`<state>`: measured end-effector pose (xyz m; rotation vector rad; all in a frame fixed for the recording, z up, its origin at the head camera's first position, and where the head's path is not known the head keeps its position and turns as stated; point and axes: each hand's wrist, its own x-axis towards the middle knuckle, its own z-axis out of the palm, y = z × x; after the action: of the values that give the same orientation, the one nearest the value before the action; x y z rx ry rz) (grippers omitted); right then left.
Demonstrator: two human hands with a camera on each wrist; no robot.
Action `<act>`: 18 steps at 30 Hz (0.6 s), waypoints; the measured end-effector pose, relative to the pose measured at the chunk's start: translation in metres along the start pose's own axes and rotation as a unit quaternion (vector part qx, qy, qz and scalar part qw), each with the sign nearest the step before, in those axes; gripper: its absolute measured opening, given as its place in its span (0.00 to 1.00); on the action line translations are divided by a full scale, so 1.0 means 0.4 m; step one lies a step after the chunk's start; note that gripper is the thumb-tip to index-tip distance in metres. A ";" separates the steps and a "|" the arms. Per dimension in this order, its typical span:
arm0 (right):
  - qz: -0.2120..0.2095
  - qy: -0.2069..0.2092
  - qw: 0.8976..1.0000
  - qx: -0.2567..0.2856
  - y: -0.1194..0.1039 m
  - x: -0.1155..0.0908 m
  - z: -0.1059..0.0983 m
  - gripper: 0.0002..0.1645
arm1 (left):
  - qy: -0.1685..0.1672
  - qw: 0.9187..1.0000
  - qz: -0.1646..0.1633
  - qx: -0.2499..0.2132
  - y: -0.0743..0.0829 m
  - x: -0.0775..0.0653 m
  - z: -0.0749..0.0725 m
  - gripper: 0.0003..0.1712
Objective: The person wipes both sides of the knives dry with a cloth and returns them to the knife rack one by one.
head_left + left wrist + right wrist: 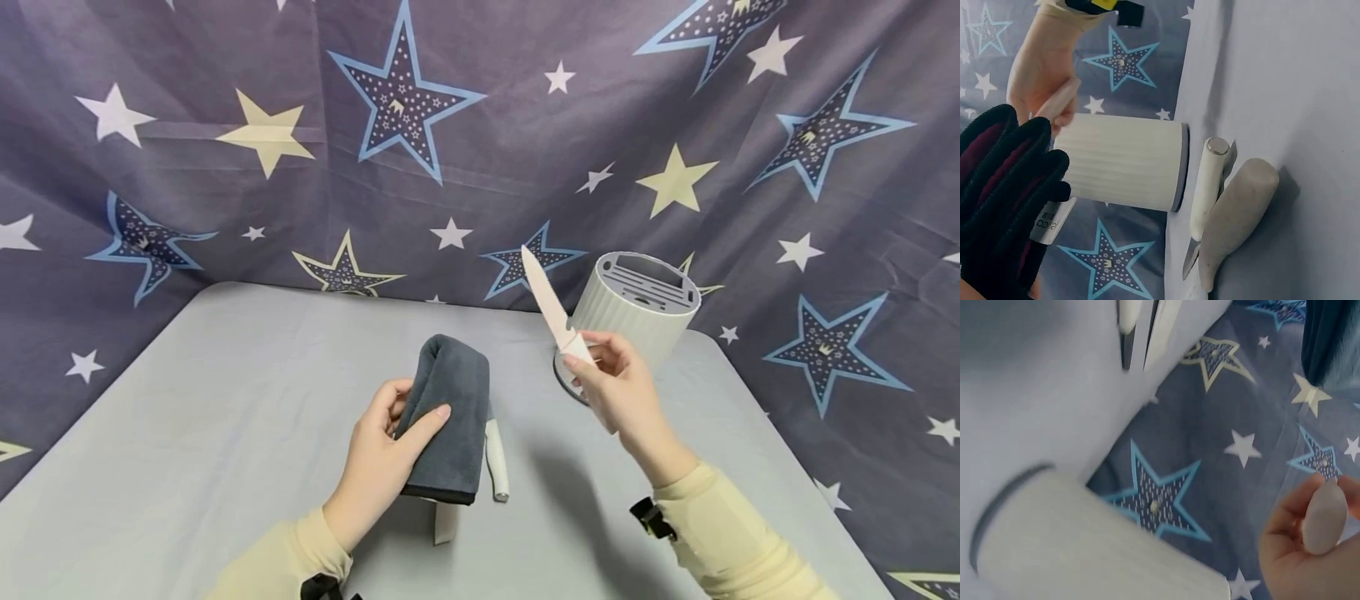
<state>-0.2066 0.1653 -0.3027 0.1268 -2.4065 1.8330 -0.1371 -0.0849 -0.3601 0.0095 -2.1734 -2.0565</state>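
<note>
My left hand (378,462) grips a folded dark grey cloth (455,400), thumb on its front and fingers behind. In the left wrist view the cloth's layers show, along with a small white label (1052,223). My right hand (628,396) holds a small serrated knife (546,293) by its white handle, blade pointing up and to the left. The handle's butt end (1325,519) shows in the right wrist view. The blade is apart from the cloth. Right behind this hand stands a ribbed white knife block (624,312) with a slotted grey top.
On the table (187,433) beyond the cloth lies a white-handled knife (497,462), its blade partly hidden. Beside it is a second thing with a beige handle (1241,206), mostly covered by the cloth in the head view. A star-patterned curtain (510,125) hangs behind the table.
</note>
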 end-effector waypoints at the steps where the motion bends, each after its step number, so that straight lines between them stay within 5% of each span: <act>1: -0.008 0.001 1.000 -0.007 -0.006 0.004 -0.011 0.23 | 0.001 1.000 0.001 0.002 0.001 0.001 -0.001 0.20; 10: -0.112 0.006 0.985 -0.130 -0.052 0.052 -0.114 0.21 | 0.004 1.000 -0.005 0.009 0.000 0.001 -0.019 0.20; 14: -0.145 0.048 0.959 -0.240 -0.080 0.081 -0.168 0.20 | 0.004 1.000 -0.009 0.010 -0.003 -0.001 -0.025 0.20; 18: -0.161 0.066 0.917 -0.358 -0.111 0.113 -0.224 0.20 | 0.004 1.000 -0.013 0.010 -0.007 -0.003 -0.029 0.20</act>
<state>-0.2418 0.2401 -0.2302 0.2925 -2.5877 0.7313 -0.1349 -0.0966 -0.3624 0.0485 -2.1997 -2.0459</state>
